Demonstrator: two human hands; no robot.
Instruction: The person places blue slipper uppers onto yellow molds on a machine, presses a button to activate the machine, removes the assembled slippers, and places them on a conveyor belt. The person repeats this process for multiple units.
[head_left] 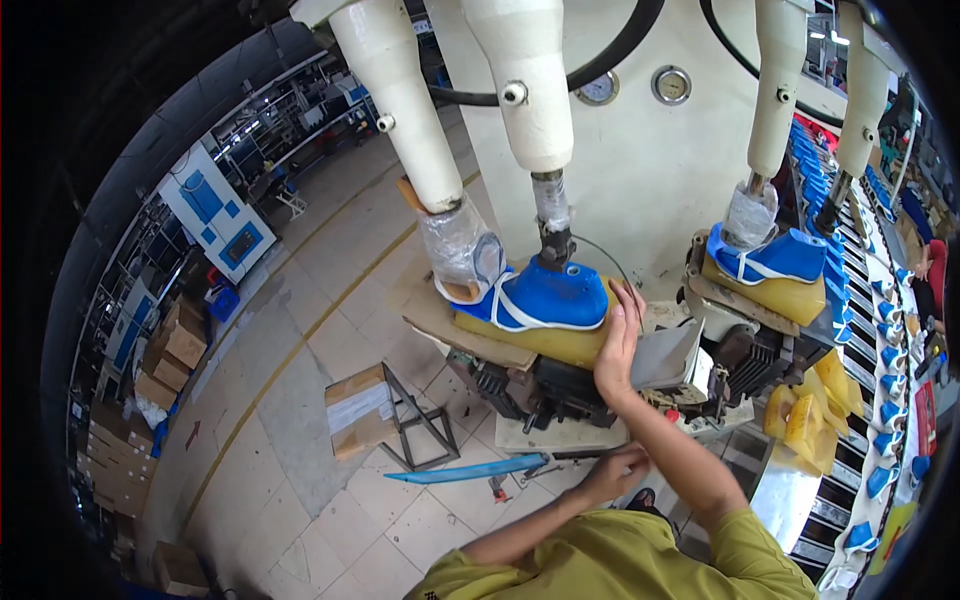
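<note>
My right hand (pixel 619 345) lies with fingers stretched along the toe end of a blue shoe last (pixel 560 297) with white straps round it. Its palm is against the yellow pad (pixel 575 345) beneath. A metal press rod bears down on the last, and a second post wrapped in clear plastic (pixel 458 245) stands at the heel. Low in front of my body, my left hand (pixel 615 476) has its fingers curled in; what they hold, if anything, is hidden. Near it is a long blue strip (pixel 465 469) with a dark bar at its end.
To the right, a second press station holds another blue last (pixel 790 256) on a yellow pad. Beyond it runs a conveyor with several blue lasts (pixel 886 412). Yellow blocks (pixel 812 420) lie beside it. A metal frame stand (pixel 425 430) with cardboard is on the floor.
</note>
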